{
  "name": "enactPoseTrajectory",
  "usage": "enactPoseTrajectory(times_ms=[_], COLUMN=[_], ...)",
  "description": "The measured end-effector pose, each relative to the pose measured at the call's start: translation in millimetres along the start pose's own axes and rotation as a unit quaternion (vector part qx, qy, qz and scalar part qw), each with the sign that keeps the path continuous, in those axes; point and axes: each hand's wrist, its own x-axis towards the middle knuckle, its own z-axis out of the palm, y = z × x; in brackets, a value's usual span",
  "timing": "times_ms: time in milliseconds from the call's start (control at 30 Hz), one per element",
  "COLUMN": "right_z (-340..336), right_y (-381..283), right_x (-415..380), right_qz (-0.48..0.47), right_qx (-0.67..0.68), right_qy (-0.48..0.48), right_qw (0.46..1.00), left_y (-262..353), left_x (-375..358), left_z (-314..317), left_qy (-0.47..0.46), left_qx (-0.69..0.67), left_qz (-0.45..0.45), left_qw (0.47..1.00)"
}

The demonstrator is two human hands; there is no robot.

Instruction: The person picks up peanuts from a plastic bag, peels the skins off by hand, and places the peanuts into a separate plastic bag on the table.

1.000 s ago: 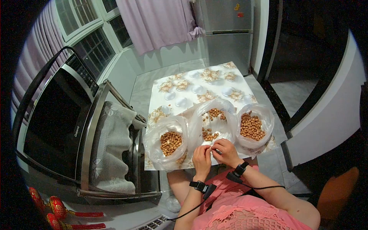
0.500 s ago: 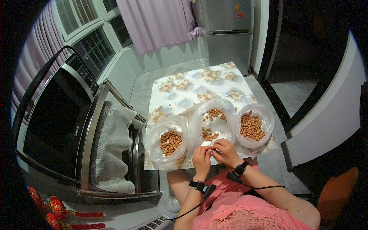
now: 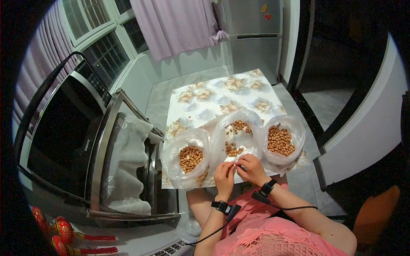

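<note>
My left hand and my right hand meet at the near rim of the middle plastic bag. Both have their fingers pinched together, tip to tip; whatever lies between them is too small to make out. Inside that bag, shelled peanuts form a small near group, with another group farther back. To the left stands a plastic bag with a heap of peanuts. On the right, another open bag contains a larger heap of peanuts.
A floral cloth covers the small table. Left of it, a microwave sits on a metal rack beside a white textured cloth. A fridge stands beyond the table. Each wrist wears a black strap device with a cable.
My fingertips have shifted very slightly while staying together at the bag's near rim. The bags and the peanut heaps look the same.
</note>
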Motion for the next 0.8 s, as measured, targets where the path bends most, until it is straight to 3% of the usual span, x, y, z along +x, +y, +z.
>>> enactPoseTrajectory(times_ms=[67, 167, 300, 367, 567, 667, 800], right_z=[-1, -1, -1, 0, -2, -3, -2], right_y=[-2, 1, -1, 1, 0, -1, -2], right_x=[1, 1, 1, 0, 0, 1, 1], right_qz=[0.007, 0.003, 0.005, 0.005, 0.006, 0.011, 0.008], right_qx=[-0.004, 0.003, 0.0, 0.005, -0.004, 0.006, 0.01], right_qy=[-0.004, -0.005, 0.002, -0.004, -0.01, -0.007, 0.011], right_qw=[1.0, 1.0, 1.0, 1.0, 1.0, 1.0, 1.0], left_y=[5, 13, 40, 43, 41, 36, 25], left_x=[1, 1, 6, 12, 50, 62, 67], left_z=[-1, -5, -27, -47, -100, -109, -105], left_qy=[0.0, 0.007, 0.017, 0.062, 0.171, 0.164, 0.179], left_qx=[-0.041, -0.061, -0.079, -0.019, 0.047, 0.053, 0.061], left_qz=[-0.083, -0.091, -0.07, -0.016, -0.006, -0.05, -0.034], left_qw=[0.996, 0.994, 0.994, 0.998, 0.984, 0.984, 0.981])
